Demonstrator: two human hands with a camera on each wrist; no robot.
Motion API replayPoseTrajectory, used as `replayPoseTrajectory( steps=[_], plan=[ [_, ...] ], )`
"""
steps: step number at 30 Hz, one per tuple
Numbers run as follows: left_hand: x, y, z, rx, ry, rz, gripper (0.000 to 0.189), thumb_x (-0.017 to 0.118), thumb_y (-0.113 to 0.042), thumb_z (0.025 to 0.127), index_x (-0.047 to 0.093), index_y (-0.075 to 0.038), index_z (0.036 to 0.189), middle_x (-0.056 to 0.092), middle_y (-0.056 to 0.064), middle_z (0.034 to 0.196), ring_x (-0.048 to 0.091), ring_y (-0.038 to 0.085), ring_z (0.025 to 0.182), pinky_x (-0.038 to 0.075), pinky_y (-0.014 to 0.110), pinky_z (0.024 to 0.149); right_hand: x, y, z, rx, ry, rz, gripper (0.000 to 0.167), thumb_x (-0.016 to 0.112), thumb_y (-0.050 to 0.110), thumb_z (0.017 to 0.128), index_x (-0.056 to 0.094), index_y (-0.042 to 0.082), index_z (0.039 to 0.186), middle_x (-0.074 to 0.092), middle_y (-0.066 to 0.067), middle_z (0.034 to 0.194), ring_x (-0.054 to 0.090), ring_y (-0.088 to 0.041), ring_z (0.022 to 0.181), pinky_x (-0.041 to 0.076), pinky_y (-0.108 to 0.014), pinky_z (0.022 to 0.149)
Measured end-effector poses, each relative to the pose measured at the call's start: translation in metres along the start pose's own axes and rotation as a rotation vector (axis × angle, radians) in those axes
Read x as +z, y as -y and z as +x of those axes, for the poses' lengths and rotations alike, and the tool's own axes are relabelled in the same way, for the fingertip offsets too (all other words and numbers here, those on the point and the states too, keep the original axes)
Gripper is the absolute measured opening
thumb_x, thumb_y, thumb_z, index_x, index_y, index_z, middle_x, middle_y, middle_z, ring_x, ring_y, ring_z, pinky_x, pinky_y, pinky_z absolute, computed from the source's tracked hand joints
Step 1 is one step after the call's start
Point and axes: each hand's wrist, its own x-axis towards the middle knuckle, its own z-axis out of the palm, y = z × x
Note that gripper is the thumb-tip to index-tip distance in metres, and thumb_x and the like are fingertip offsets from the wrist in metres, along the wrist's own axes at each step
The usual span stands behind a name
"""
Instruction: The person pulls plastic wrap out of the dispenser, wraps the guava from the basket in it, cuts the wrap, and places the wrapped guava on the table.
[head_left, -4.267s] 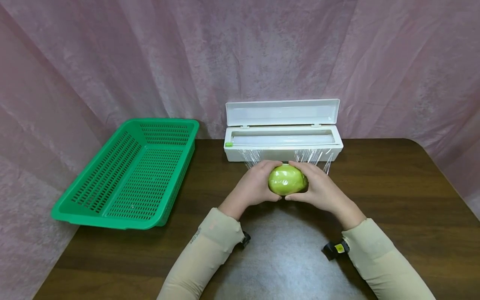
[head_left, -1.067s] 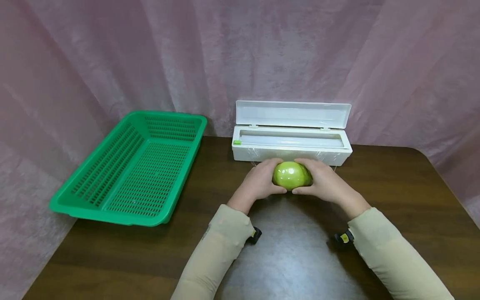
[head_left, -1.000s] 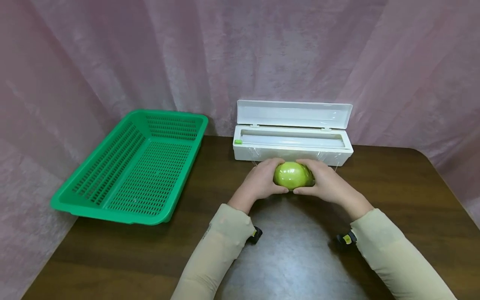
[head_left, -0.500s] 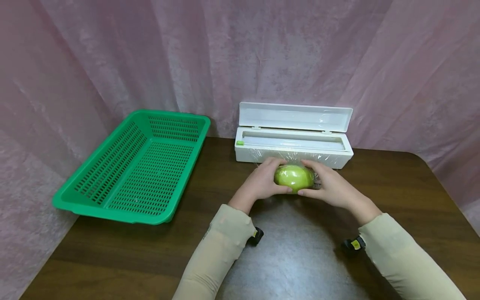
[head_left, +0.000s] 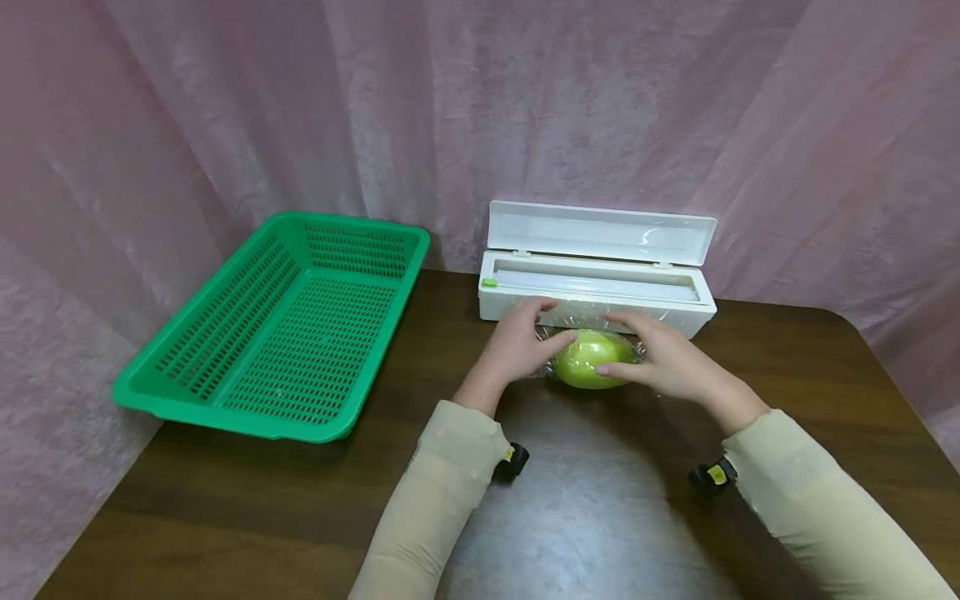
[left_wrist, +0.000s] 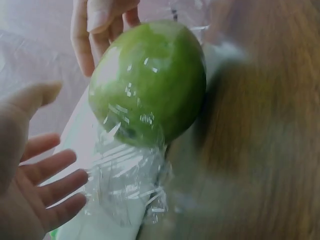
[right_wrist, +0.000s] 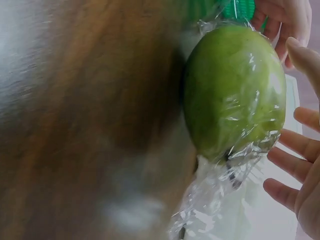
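1. Behind the far edge of the brown, wood-grained table [head_left: 247,508], a pink curtain [head_left: 637,108] is hung in soft folds.
2. The left edge is also bordered by curtain.
3. On the top, pale light [head_left: 577,517] is reflected.

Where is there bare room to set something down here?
On the brown wooden table: right of the right hand, and between the beige sleeves. The green perforated plastic basket looks bare inside. Crowded: between left hand and right hand, around the film-wrapped oval green fruit before the white plastic box.
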Motion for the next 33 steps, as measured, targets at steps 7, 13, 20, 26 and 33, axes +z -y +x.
replayPoseTrajectory(
  steps=[7,13,20,26,33],
  plan=[
    [-0.004,0.015,0.006,-0.129,-0.368,-0.029,0.042,0.063,-0.032,0.088,0.057,-0.010,0.123,0.055,0.008,0.119,0.053,0.025,0.109,0.047,0.039,0.089,-0.003,0.008,0.018,-0.026,0.021,0.004,0.080,0.068,0.051,0.082,0.041,0.004,0.140,0.044,-0.017,0.143,0.040,-0.035,0.132,0.035,-0.053,0.105],
    [-0.006,0.031,0.010,-0.258,-0.542,-0.094,0.055,0.069,-0.033,0.084,0.050,-0.008,0.129,0.044,0.012,0.128,0.045,0.028,0.118,0.042,0.041,0.098,-0.003,0.022,0.036,-0.048,0.006,-0.015,0.073,0.068,0.047,0.083,0.045,0.007,0.138,0.046,-0.014,0.142,0.041,-0.032,0.132,0.033,-0.049,0.108],
    [-0.005,0.045,0.015,-0.352,-0.506,-0.188,0.084,0.071,-0.044,0.081,0.031,-0.008,0.146,0.029,0.013,0.148,0.033,0.030,0.136,0.033,0.043,0.110,0.001,0.035,0.057,-0.052,0.022,0.005,0.073,0.067,0.049,0.083,0.045,0.008,0.139,0.046,-0.013,0.142,0.041,-0.031,0.133,0.032,-0.048,0.109],
    [-0.004,0.052,0.018,-0.339,-0.443,-0.199,0.091,0.073,-0.043,0.080,0.024,-0.010,0.150,0.029,0.014,0.153,0.031,0.031,0.139,0.029,0.043,0.113,0.005,0.043,0.073,-0.051,0.048,0.028,0.073,0.065,0.048,0.085,0.042,0.006,0.140,0.043,-0.015,0.144,0.042,-0.034,0.132,0.033,-0.050,0.109],
    [-0.004,0.056,0.019,-0.312,-0.431,-0.186,0.085,0.074,-0.035,0.081,0.027,-0.015,0.149,0.040,0.014,0.147,0.041,0.033,0.132,0.036,0.045,0.107,0.010,0.054,0.090,-0.062,0.042,0.068,0.065,0.065,0.040,0.088,0.043,0.007,0.140,0.046,-0.012,0.143,0.045,-0.034,0.130,0.036,-0.048,0.107]
  ],
)
